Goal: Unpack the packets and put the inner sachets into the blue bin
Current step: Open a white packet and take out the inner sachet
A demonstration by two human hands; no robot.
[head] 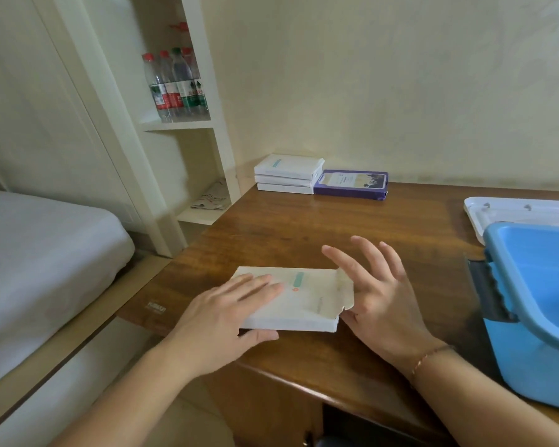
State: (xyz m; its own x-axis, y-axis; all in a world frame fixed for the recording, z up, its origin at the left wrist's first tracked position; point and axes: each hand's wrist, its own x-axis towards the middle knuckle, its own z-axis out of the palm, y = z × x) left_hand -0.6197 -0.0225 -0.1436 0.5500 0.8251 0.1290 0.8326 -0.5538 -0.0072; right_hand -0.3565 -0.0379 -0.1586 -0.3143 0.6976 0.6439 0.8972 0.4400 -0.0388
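A flat white cardboard packet [299, 298] lies on a glossy, dark brown wooden table [304, 227], rectangular and thin, printed with a pale teal bar and a small red mark. Its end flap [344, 290] on the right-hand side is torn open and stands up with a ragged edge.

To the right of the right hand sits the blue bin [536, 304], smooth moulded plastic with rounded corners and a dark handle on its near-left side; the part of its inside that shows holds nothing visible. Behind it lies a white plastic lid [497, 209] with small clips along its edge. Beyond both hands, against the cream wall, a stack of three more white packets [288, 174] rests on the table, and a purple printed box [350, 183] sits touching its right side.

The left hand [226, 314] lies flat on the packet's left half, fingers straight and close together on top, thumb pressed against the near edge. The right hand [378, 291] is spread wide at the torn end, fingers fanned and raised, thumb close to the ragged flap; whether it touches the flap cannot be told. A thin bracelet [430, 358] circles the right wrist.

Far left of the left hand stand a white shelf [178, 124] with clear water bottles [175, 85] and a bed [46, 240].
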